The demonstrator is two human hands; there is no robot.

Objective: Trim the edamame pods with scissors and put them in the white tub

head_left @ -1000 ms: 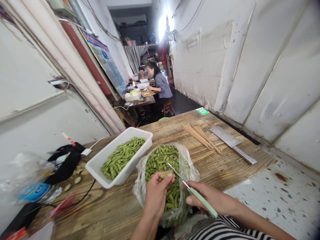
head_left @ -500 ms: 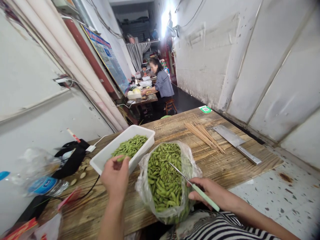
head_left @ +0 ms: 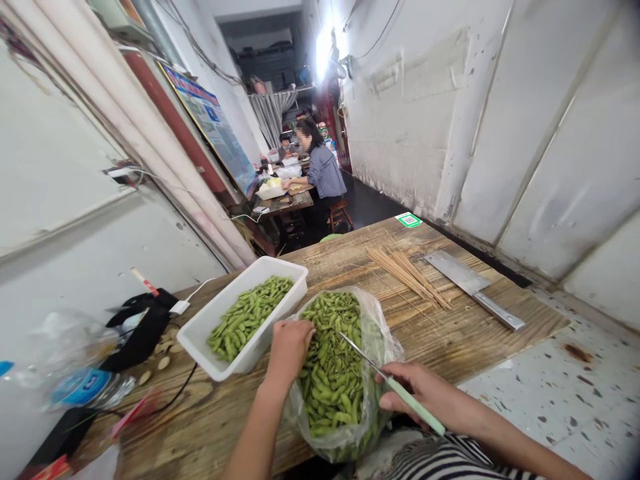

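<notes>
A clear plastic bag (head_left: 381, 347) full of green edamame pods (head_left: 334, 373) stands at the near edge of the wooden table (head_left: 450, 333). My left hand (head_left: 289, 348) reaches into the bag's left side, fingers curled down among the pods. My right hand (head_left: 425, 393) rests at the bag's right side and grips scissors (head_left: 385, 380) with pale green handles, blades pointing up-left over the pods. A white rectangular tub (head_left: 200, 330) holding trimmed pods (head_left: 247, 315) sits just left of the bag.
Bamboo skewers (head_left: 410, 275) and a cleaver (head_left: 473, 287) lie on the table's right part. A water bottle (head_left: 85, 389), black items with a white cable (head_left: 143, 320) and pod scraps sit at left. A seated person (head_left: 323, 175) works at a far table down the passage.
My left hand carried a pod from the bag to the white tub, let it go there, and has come back into the bag. My right hand with the scissors barely moved.
</notes>
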